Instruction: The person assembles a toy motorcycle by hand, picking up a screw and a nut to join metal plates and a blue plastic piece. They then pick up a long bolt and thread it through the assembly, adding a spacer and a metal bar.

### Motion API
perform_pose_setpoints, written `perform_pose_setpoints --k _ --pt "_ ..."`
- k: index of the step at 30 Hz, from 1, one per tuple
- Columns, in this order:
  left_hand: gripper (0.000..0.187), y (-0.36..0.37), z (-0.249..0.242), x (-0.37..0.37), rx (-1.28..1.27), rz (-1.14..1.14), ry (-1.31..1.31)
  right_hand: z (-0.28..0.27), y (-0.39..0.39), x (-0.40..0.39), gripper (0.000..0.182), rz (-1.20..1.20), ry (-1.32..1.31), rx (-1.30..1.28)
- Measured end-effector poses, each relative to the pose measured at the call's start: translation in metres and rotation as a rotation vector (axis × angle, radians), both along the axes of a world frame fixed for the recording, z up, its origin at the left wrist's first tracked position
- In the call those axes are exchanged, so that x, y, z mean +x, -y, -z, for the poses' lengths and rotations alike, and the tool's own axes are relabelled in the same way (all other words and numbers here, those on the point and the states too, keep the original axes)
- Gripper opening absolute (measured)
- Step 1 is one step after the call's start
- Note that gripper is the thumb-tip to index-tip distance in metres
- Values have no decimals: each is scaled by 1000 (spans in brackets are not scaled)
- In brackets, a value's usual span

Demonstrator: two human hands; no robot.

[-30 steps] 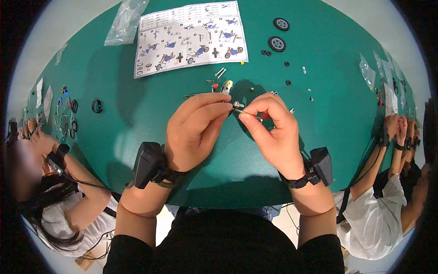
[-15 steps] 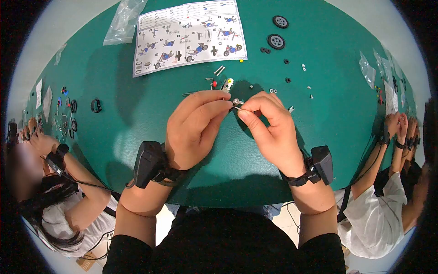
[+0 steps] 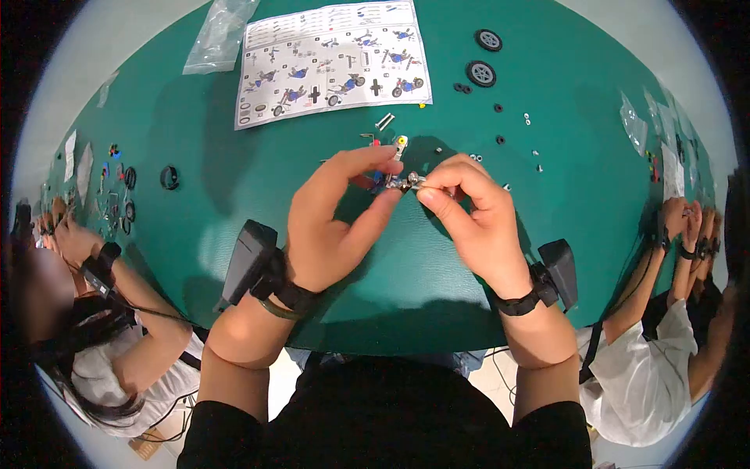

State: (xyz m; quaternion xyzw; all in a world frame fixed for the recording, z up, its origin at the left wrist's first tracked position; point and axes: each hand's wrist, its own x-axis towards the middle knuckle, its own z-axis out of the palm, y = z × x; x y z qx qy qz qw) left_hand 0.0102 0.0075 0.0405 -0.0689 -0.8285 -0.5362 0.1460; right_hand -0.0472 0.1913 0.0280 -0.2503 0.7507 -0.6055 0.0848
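Observation:
My left hand (image 3: 332,207) is curled around a small toy model assembly, with thumb and fingers at its edges. The assembly (image 3: 398,152) has a perforated metal strip with a yellow dot at the tip, plus blue and red bits partly covered by my fingers. From the other side, my right hand (image 3: 473,215) pinches a small silvery piece (image 3: 416,180), perhaps a screw or nut, against the assembly. Its exact kind is too small to tell. Two long screws (image 3: 385,121) lie just beyond my left hand, and a small hex key (image 3: 366,136) shows near the red bit.
A printed instruction sheet (image 3: 332,66) lies at the back, beside a clear plastic bag (image 3: 220,35). Black wheels (image 3: 481,74), rubber rings (image 3: 498,108) and small nuts (image 3: 527,119) are spread on the right. A black band (image 3: 169,177) lies left. Other people work at both sides.
My left fingers have spread apart, uncovering more of the assembly with its blue part. My right hand keeps its pinch at the metal piece. The view has shifted slightly.

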Motion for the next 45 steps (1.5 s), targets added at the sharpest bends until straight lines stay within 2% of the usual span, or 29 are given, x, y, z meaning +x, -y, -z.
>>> perform_pose_setpoints --k 2,14,23,29,35,41,45 --pt "24 0 3 -1 100 8 40 0 0 -1 5 -1 -17 -1" --pt "15 13 1 -6 153 151 140 -4 0 0 6 -19 -66 33" --pt "14 15 -4 -5 71 153 129 -7 2 2 6 -30 -24 9" --pt "12 15 1 -5 146 131 180 -1 7 4 9 -1 33 -109" --pt "12 13 2 -5 170 103 181 0 5 3 11 24 -97 -30" --pt "14 12 5 -4 157 115 135 -5 2 5 13 18 -46 18" --pt "14 11 3 -4 145 121 129 -4 1 3 9 -3 -100 29"
